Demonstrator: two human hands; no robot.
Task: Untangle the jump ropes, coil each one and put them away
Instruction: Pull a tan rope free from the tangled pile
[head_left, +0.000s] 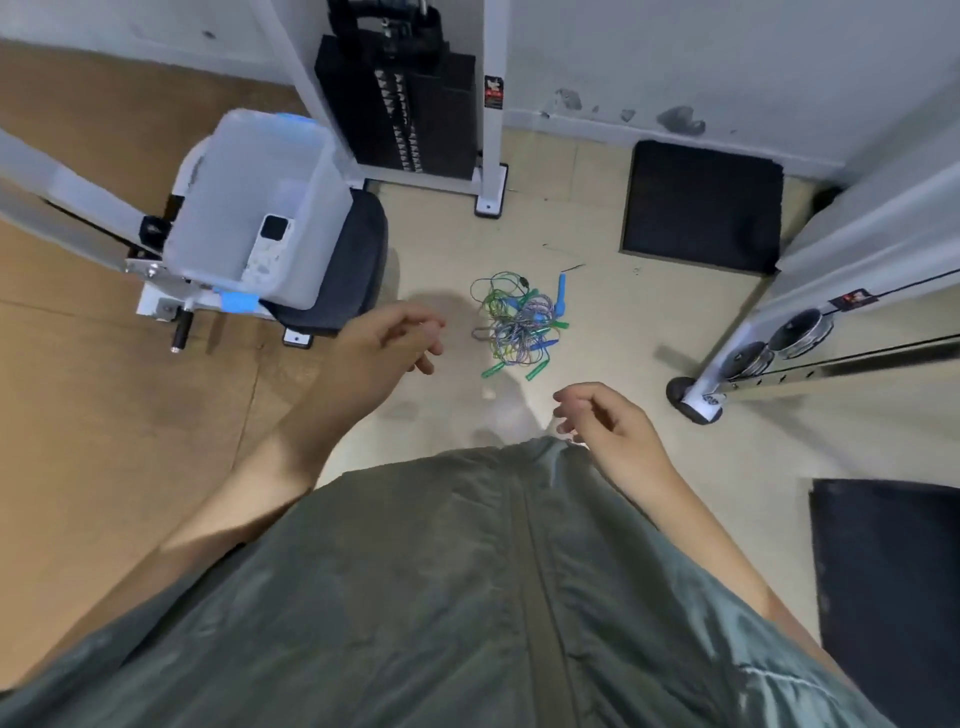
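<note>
Olive-green clothing (467, 597) fills the bottom of the head view, worn by the person looking down, with both bare forearms reaching forward from it. Ahead of it the left hand (384, 343) hangs in the air with its fingers loosely curled and nothing between them; the right hand (602, 415) hangs likewise, fingers relaxed and slightly bent, holding nothing. Both hands are above the pale floor (613, 332) and apart from the jump ropes (519, 325), which lie on that floor just beyond and between them as one tangled heap of thin green, blue and purplish cords. Several green handles (492, 370) stick out at the near edge of the heap and a blue handle (561, 293) lies at its far right side. To the left, a translucent plastic bin (249, 208) with blue latches sits on the dark padded seat (358, 260) of a white exercise machine; inside the bin a white remote control (267, 249) with a small dark screen leans against the near wall, and no rope shows in it. Behind the seat stands a black weight stack (400, 104) in a white frame. A dark mat (701, 205) lies on the floor by the far wall, another dark mat (888, 587) lies at the right edge, and round weight plates (800, 332) hang on a white rack to the right.
</note>
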